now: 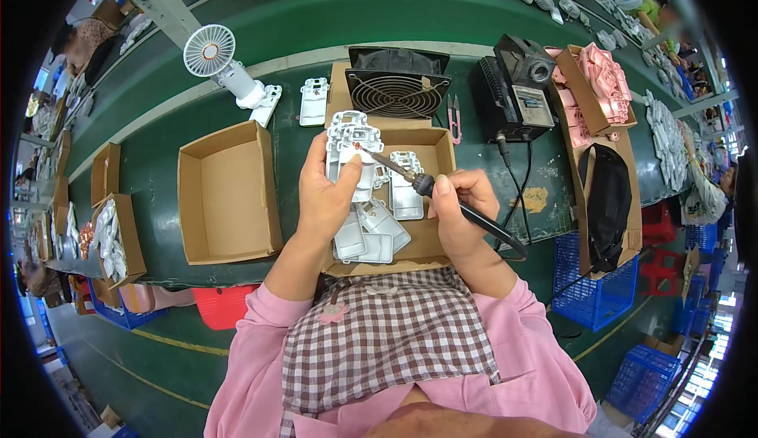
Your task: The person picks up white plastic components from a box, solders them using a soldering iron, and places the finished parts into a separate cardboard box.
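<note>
My left hand (325, 193) is closed around a white plastic housing (353, 132), its thumb pressed on the front near a small copper-coloured part. In my right hand (464, 205) is a soldering iron (424, 185) with a black handle, held like a pen. Its metal tip points left and reaches the housing beside my left thumb; whether it touches is too small to tell. Below both hands stands a cardboard box (444, 142) with several white plastic housings (379, 237) lying in it.
A cardboard tray (229, 193) is at left, a white handheld fan (229, 67) behind it. A black fume fan (397, 83) stands ahead. Right of it are pink-handled tweezers (454, 118), a black soldering station (517, 91) with a cable, and boxed pink parts (604, 83).
</note>
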{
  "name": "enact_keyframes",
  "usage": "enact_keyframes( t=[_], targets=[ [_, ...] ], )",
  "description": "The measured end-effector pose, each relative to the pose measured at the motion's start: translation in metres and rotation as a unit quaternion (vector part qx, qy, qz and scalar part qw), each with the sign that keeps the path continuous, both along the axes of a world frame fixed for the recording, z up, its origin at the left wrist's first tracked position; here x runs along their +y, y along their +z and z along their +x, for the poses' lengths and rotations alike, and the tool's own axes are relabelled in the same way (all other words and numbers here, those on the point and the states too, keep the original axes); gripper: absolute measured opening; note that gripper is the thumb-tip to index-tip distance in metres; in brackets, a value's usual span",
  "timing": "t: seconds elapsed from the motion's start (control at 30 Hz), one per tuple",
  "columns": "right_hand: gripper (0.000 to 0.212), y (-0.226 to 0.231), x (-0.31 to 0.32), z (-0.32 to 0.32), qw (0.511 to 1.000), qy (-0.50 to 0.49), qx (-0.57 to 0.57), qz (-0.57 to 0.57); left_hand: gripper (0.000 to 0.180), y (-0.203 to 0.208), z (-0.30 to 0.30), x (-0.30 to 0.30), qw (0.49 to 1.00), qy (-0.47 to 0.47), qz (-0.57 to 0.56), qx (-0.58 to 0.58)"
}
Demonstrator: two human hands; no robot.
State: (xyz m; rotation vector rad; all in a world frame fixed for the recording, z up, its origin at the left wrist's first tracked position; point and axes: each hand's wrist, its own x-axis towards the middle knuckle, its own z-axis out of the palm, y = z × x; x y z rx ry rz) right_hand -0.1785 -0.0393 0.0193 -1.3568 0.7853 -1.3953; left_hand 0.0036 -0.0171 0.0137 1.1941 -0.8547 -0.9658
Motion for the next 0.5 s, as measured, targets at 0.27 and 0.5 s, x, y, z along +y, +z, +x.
enact_keyframes(
  t=[0.27,0.5],
  targets=[
    [0.015,0.0001,-0.0013,0.0014,1.000,-0.006,0.019,0.002,0.035,0.0035,-0.0013,0.0009,1.000,0.011,0.000,-0.015],
    [0.014,0.0013,-0.0009,0.0024,1.000,-0.004,0.011,0.012,0.034,0.0017,-0.0016,0.0010,0.999,0.015,-0.010,-0.030]
  ],
)
